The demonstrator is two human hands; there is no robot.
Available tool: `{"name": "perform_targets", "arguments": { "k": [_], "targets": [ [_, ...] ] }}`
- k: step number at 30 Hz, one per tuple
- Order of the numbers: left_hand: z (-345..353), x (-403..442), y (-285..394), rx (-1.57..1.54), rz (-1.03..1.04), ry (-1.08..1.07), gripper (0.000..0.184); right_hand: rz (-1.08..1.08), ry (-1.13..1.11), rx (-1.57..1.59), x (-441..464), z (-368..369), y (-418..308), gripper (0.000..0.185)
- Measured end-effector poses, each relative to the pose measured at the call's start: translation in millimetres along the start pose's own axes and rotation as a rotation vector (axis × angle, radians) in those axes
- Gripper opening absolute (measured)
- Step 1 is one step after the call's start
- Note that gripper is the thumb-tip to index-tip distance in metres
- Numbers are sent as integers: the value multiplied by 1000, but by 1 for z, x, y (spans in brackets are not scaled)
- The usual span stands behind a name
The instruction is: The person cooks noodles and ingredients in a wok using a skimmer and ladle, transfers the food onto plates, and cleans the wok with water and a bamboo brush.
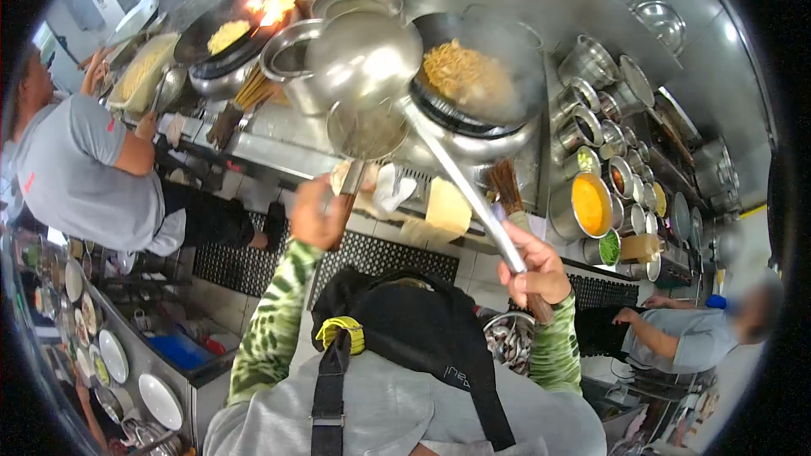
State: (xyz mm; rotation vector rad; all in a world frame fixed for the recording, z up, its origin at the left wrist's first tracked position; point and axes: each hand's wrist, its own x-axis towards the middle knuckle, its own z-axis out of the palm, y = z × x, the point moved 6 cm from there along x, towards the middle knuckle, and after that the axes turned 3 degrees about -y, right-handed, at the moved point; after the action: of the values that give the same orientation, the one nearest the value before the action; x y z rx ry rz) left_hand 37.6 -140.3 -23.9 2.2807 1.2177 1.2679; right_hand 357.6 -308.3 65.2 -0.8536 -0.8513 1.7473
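My right hand point(541, 268) is closed round the lower end of a long-handled ladle point(460, 171), near its wooden grip. Its large steel bowl hangs high over the cooking range, in front of a stockpot. My left hand point(317, 215), a little blurred, is closed on the wooden handle of a round strainer point(368, 131), which sits over the range's front. Fried noodles point(469, 72) steam in a black wok point(525, 101) beyond the ladle, to the right. Folded cloths point(448, 205) lie along the front edge between my hands.
Flames point(274, 4) rise beside another wok point(193, 38) at left, with a co-worker point(84, 169) near it. Several seasoning pots, one holding orange liquid point(590, 204), line the right side. Another person point(684, 329) is at the lower right. Plates point(160, 401) stand on the left counter.
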Motion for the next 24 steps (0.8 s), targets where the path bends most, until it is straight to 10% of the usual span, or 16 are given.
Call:
{"name": "perform_targets", "arguments": {
  "k": [4,8,14,21,24],
  "targets": [
    [120,43,0,182,-317,-864,67,-256,271,-65,38,-20,-33,78],
    [231,7,-74,408,-449,-1218,102,-177,621,-464,89,-73,-58,74],
    [212,22,-37,577,-420,-1256,111,-313,935,-1431,151,-190,-78,67],
    [226,25,-48,611,-385,-1226,106,-174,787,-997,136,-143,-28,67],
    [197,57,-41,295,-574,-1101,75,-143,699,-550,111,-134,-60,69]
  ]
}}
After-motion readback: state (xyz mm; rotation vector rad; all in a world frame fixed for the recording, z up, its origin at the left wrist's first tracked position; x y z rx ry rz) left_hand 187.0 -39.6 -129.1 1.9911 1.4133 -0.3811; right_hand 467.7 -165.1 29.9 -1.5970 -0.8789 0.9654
